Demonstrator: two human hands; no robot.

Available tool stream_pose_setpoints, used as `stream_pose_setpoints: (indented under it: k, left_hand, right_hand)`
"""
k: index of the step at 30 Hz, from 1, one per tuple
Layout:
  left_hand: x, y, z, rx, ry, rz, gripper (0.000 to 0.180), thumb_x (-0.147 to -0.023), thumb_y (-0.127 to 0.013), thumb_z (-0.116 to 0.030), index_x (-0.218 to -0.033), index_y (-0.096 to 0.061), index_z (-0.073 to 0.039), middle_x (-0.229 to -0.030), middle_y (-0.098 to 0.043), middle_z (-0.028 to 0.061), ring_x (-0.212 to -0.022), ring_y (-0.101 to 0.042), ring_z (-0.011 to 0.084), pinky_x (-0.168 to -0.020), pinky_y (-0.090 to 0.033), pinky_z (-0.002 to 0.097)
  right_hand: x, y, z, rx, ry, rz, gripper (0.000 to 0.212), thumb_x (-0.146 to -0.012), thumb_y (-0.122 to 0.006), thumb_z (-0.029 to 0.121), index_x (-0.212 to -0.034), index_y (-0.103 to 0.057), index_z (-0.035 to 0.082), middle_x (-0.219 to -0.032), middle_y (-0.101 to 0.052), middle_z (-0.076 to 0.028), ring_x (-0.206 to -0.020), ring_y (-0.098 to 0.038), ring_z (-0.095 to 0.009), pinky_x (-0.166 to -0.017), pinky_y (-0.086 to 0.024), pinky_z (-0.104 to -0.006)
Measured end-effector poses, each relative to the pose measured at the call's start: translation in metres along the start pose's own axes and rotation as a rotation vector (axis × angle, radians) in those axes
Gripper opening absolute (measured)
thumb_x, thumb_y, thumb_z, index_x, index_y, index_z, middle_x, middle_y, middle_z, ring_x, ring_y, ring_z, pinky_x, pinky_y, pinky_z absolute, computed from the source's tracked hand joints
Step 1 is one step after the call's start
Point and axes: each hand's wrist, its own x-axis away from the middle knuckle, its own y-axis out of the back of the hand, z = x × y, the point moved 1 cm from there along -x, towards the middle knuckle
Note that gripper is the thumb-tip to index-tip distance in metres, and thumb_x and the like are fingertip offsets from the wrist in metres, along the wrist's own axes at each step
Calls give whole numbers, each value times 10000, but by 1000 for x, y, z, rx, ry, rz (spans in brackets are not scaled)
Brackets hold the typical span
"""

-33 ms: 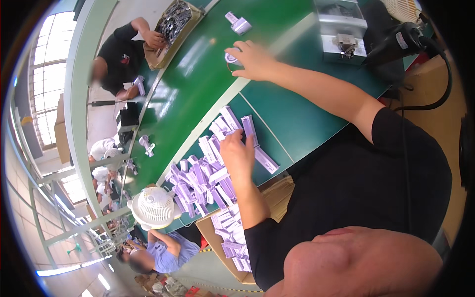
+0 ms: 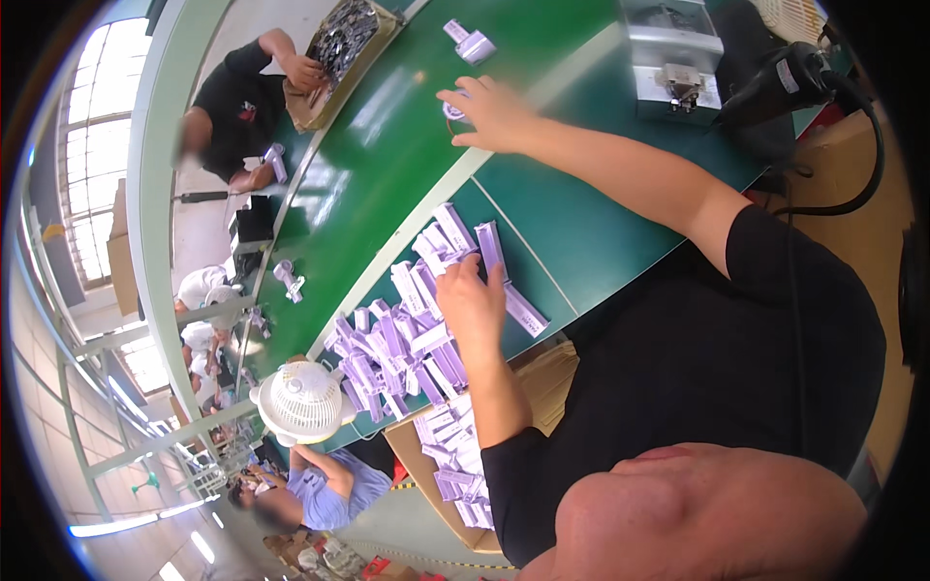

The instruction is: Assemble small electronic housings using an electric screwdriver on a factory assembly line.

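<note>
My right hand (image 2: pixel 499 114) reaches over the green conveyor belt, its fingers curved around a small lavender round-ended part (image 2: pixel 453 107), mostly hidden by the hand. My left hand (image 2: pixel 472 298) is lowered on a pile of long lavender plastic pieces (image 2: pixel 392 339) with white faces. Its thumb and forefinger are apart, and its fingertips touch the pieces. Beside the thumb lies one lavender piece (image 2: pixel 491 250), with another lavender piece (image 2: pixel 523 310) nearer to me. Farther up the belt rests a lavender assembly (image 2: pixel 472 44) with a wider body and a narrow end.
A white fan (image 2: pixel 302 402) stands left of the pile. Below the table edge, an open carton (image 2: pixel 417 465) holds more lavender pieces. A metal fixture (image 2: pixel 678 87) and a black tool with a cable (image 2: pixel 780 82) are at right. Across the belt a co-worker (image 2: pixel 232 116) reaches into a box (image 2: pixel 339 68).
</note>
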Motion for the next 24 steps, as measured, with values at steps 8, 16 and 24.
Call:
stream_pose_setpoints:
  k: [8,16,24]
  left_hand:
    - [26,-20,-3,-162,109,26,363,-783,-840,-318,-978,-773,-19,-966,-675,185,-962,-620,386,-828,-503,502]
    - [15,-8,3,104,26,-196,274,-802,-799,-193,-1025,-737,-46,-996,-700,151,-952,-619,369,-844,-493,487]
    - [8,21,-18,453,41,-23,307,-845,-824,-121,-1133,-742,-54,-1077,-731,142,-993,-664,321,-890,-523,403]
  right_hand:
    - [-7,-23,-2,-100,-7,112,531,-838,-774,274,-1339,-653,147,-1285,-601,-125,-1186,-556,-350,-1011,-499,-449]
    - [88,97,-2,-461,-1,233,420,-759,-747,133,-1159,-634,72,-1176,-606,-129,-1067,-624,-316,-917,-519,-392]
    - [179,168,-31,-533,-17,249,456,-770,-784,42,-1192,-618,82,-1275,-592,-110,-1178,-614,-306,-1000,-510,-379]
